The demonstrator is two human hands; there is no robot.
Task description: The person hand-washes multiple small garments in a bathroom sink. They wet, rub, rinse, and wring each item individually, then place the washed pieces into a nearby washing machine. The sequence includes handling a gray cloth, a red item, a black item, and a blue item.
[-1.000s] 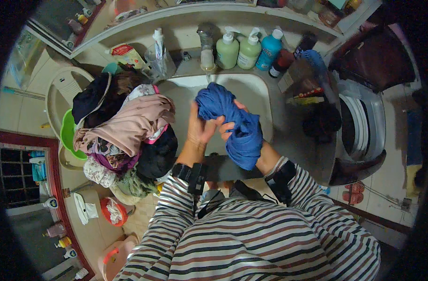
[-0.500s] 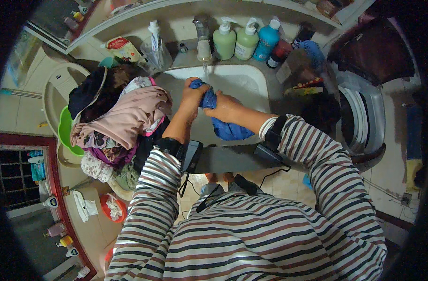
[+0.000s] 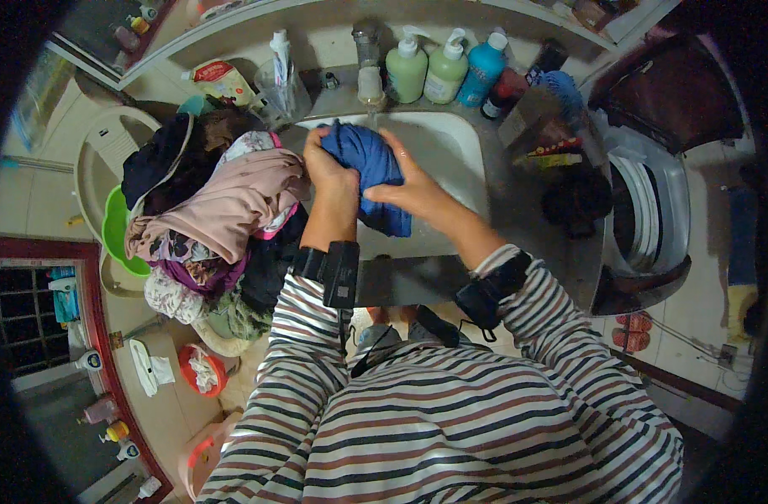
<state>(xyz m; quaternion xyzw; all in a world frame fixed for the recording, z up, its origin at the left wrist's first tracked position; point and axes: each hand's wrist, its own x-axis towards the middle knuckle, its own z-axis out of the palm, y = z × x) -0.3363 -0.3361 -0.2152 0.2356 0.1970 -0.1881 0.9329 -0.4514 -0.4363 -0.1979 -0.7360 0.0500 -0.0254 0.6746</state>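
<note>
A bundled blue cloth [image 3: 369, 168], perhaps a garment whose kind I cannot make out, is held up over the white sink basin [image 3: 476, 155]. My left hand [image 3: 332, 181] grips its left side, the fingers partly hidden by the folds. On the other side my right hand [image 3: 413, 185] holds it with the thumb in front and fingers along the far edge. Part of the cloth hangs below both hands. Just beyond it, the faucet [image 3: 370, 84] points down into the basin; the cloth hides much of the area under it.
A pile of clothes topped by a pink garment [image 3: 233, 202] stands close on the left, over a green basin [image 3: 119, 235]. Pump bottles [image 3: 445, 71] and a cup with toothpaste [image 3: 281, 84] line the back ledge. An open washing machine [image 3: 649, 210] is at right.
The blue cloth was twisted tight and is now bunched wider and raised between my hands. My right hand has moved from a closed wringing grip to a more spread hold.
</note>
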